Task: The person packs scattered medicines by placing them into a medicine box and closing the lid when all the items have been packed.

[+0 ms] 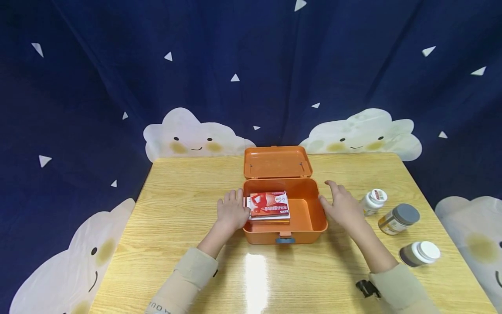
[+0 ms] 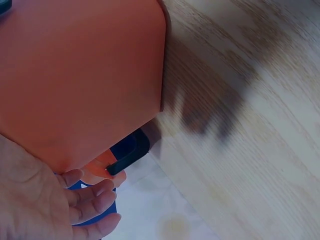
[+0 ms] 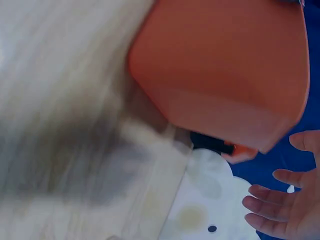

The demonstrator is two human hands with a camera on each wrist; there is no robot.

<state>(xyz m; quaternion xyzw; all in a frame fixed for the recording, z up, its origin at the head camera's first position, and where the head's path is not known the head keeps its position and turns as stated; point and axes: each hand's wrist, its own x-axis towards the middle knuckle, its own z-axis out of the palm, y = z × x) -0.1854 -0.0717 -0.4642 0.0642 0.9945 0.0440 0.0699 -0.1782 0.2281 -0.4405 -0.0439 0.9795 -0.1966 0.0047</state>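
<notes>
Standing open, the orange box (image 1: 259, 237) holds cartons (image 1: 269, 204).

Navy curtain (image 1: 251, 48); wooden table (image 1: 184, 187)

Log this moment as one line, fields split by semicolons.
left hand: at left rim of orange box; right hand: beside right rim; lid: open; stacked cartons: inside, left part; three bottles: on table, right of box

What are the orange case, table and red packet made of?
The orange case: probably moulded plastic, smooth and satin, with rounded corners. The table: wood or wood-look laminate, glossy, with grain and a bright reflection. The red packet: likely printed cardboard, flat-sided; finish unclear.
</notes>
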